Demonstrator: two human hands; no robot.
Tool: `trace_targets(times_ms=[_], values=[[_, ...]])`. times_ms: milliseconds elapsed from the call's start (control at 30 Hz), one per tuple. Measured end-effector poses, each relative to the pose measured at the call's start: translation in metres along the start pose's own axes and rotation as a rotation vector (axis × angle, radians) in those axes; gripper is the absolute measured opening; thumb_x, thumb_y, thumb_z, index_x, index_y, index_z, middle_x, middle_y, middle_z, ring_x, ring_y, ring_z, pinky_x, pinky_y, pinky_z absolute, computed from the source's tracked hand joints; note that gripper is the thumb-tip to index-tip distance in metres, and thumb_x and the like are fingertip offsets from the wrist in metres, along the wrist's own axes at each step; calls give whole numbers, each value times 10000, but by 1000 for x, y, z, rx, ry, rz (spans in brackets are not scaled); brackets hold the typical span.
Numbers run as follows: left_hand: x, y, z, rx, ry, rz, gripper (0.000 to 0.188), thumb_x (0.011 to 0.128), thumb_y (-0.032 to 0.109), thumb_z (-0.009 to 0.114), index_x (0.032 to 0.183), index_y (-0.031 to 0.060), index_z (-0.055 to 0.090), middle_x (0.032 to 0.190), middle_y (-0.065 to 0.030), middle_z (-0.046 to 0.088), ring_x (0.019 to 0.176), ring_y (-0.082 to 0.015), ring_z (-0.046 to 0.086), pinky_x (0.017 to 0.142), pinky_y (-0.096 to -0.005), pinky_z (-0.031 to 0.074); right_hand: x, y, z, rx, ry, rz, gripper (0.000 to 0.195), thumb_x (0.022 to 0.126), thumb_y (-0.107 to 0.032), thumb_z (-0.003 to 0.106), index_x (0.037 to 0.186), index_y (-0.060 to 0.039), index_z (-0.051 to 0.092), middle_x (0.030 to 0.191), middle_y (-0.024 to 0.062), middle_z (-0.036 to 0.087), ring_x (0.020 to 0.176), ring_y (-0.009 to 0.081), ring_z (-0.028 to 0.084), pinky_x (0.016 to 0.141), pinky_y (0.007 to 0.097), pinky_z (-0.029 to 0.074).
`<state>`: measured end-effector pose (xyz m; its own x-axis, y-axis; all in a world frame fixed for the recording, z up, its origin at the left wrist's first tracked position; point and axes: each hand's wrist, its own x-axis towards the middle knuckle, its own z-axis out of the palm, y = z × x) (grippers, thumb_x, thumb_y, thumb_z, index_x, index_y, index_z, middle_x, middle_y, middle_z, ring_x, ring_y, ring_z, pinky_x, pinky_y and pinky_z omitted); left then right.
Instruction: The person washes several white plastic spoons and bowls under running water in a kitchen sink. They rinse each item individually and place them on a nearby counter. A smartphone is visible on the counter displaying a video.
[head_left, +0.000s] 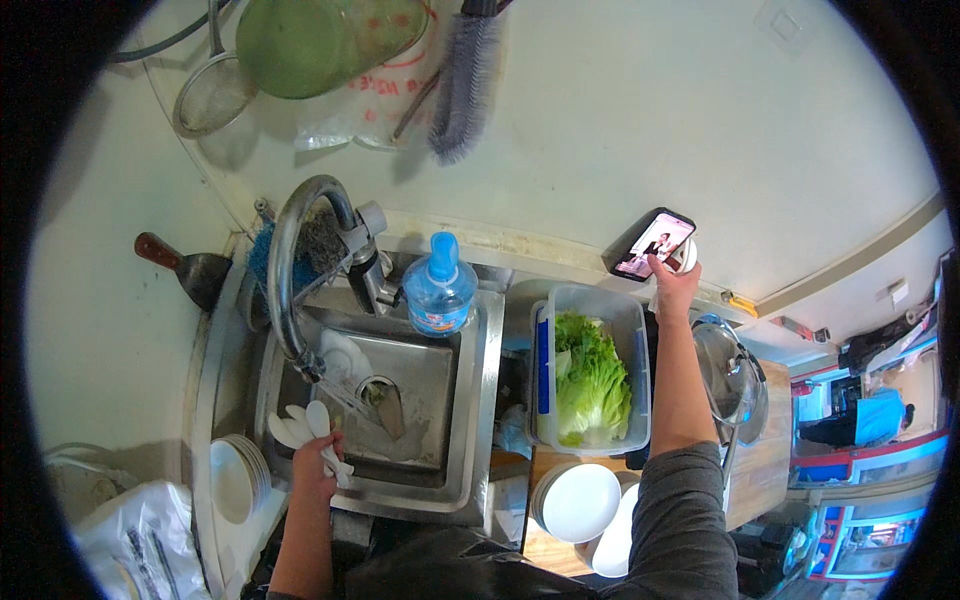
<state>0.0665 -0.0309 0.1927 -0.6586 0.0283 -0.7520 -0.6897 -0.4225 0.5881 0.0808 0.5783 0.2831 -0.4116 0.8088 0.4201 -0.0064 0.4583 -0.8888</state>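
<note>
My left hand (319, 454) grips several white soup spoons (296, 426) over the left side of a stainless steel sink (431, 375). Water runs from the curved faucet (281, 277) beside them. Inside the basin, a white dish (343, 358) lies near the back left, and a brownish piece (390, 416) rests by the drain. My right hand (675, 289) reaches to a smartphone (654, 244) leaning against the wall, its thumb at the lit screen. A white object (688, 255), shaped like a spoon and partly hidden, is held in those fingers.
A blue-capped bottle (440, 289) stands behind the basin. Right of it sits a plastic tub of lettuce (592, 382). White bowls (581, 502) and stacked plates (238, 480) flank the sink. A glass lid (724, 367) lies farther right. A person in blue (877, 416) is in the background.
</note>
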Motion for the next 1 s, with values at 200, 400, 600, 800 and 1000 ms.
trace_targets(times_ms=[200, 400, 600, 800, 1000], values=[[3, 1, -5, 53, 19, 1, 303, 825, 41, 506, 1120, -14, 540, 795, -89, 603, 637, -135, 522, 565, -256, 433, 2, -19, -7, 307, 119, 257, 434, 767, -291, 731, 994, -8, 492, 792, 50, 561, 488, 66, 411, 414, 208, 327], [5, 2, 4, 56, -88, 38, 277, 848, 87, 510, 1108, -2, 543, 808, -81, 628, 647, -152, 534, 601, -278, 452, -39, -48, -20, 228, 194, 275, 371, 749, -163, 730, 986, -29, 478, 707, 26, 526, 473, 69, 428, 389, 204, 338], [10, -3, 23, 172, -147, 45, 246, 850, 139, 552, 1051, -3, 562, 803, -82, 625, 658, -179, 583, 600, -301, 485, -206, -94, 43, 100, -659, 616, 143, 771, -86, 598, 911, -60, 608, 703, 34, 631, 483, 85, 479, 432, 239, 399], [17, -2, 45, 350, -413, 33, 243, 837, 155, 599, 1000, -25, 585, 765, -86, 636, 607, -159, 601, 528, -261, 475, -362, -121, 172, 480, -991, 905, 544, 747, -246, 745, 1144, -25, 446, 828, 50, 558, 596, 97, 502, 470, 227, 397], [9, 12, 46, 391, -210, 81, 199, 829, 153, 616, 942, -11, 605, 748, -83, 633, 569, -151, 581, 510, -263, 468, -387, -113, 228, 144, -1080, 575, 373, 809, -237, 642, 1074, -11, 507, 775, 177, 626, 717, 303, 624, 633, 399, 499]])
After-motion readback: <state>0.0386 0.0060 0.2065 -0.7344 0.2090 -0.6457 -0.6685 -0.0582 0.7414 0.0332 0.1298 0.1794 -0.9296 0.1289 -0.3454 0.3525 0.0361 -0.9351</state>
